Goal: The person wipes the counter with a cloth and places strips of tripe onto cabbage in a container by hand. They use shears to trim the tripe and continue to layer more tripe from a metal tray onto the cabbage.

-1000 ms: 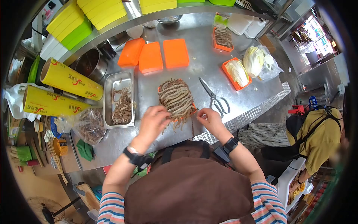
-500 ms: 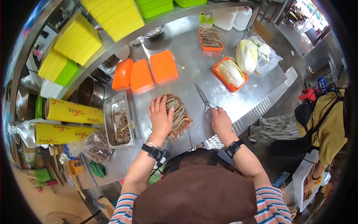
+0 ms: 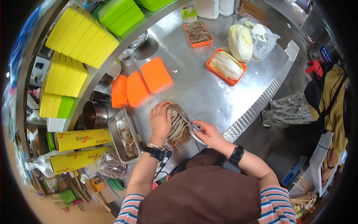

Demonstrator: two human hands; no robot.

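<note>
A heap of long greyish-brown food strips (image 3: 178, 131) lies on the steel table in front of me, with bits of an orange tray showing at its edge. My left hand (image 3: 160, 120) rests along the heap's left side, fingers stretched out and lying on the strips. In my right hand (image 3: 208, 133) is a pair of metal scissors (image 3: 196, 139), gripped by the handles from the right. Their blades reach up and left over the strips. Loose ends hang past the near side of the heap.
Left of the heap stands a steel pan (image 3: 128, 140) with more strips. Overturned-looking orange trays (image 3: 156, 74) lie beyond. Farther right are a filled strip tray (image 3: 198, 33), a cabbage in an orange tray (image 3: 225, 66) and another cabbage (image 3: 239, 43). A person (image 3: 333, 100) works at far right.
My right hand has picked the scissors up from the table and brought them left over the strips. The left hand stays on the heap. The camera view has turned somewhat.
</note>
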